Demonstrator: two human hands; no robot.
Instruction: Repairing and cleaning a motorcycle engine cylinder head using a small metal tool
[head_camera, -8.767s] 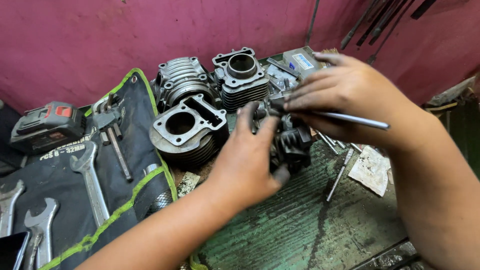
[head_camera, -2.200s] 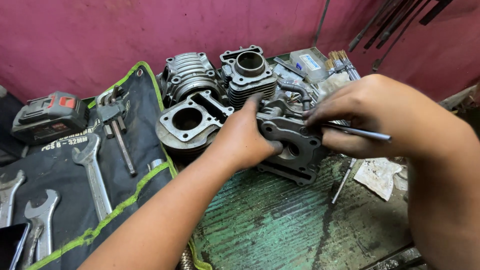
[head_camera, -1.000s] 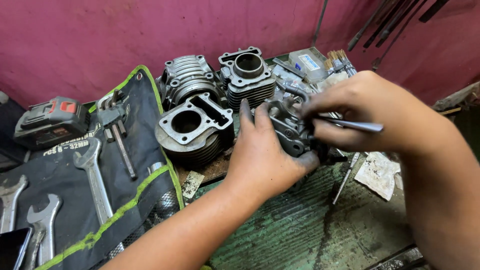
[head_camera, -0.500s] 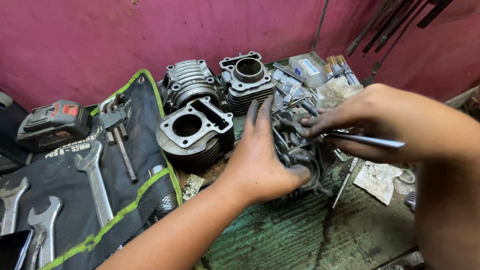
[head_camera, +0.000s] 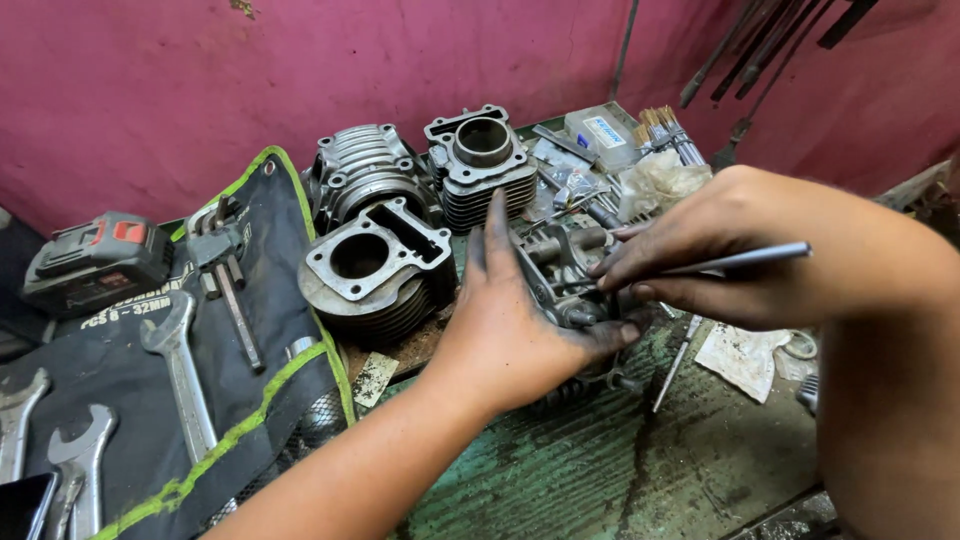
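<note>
Head view: the left hand (head_camera: 520, 320) is clasped around a grimy engine head (head_camera: 565, 275), steadying it on the green desk (head_camera: 600, 470). The right hand (head_camera: 720, 245) pinches a thin metal rod (head_camera: 740, 260) (its tip pointing into the casting). Just left stand three finned cylinders (head_camera: 375, 270), beside a tool roll (head_camera: 180, 380) of spanners (head_camera: 180, 370).

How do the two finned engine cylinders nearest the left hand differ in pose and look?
The front cylinder lies tilted, its square flange and bore facing the camera; the rear cylinder stands upright, bore facing up. The front one looks broader, the rear one narrower. Both are grey finned metal, untouched by the left hand.
</note>
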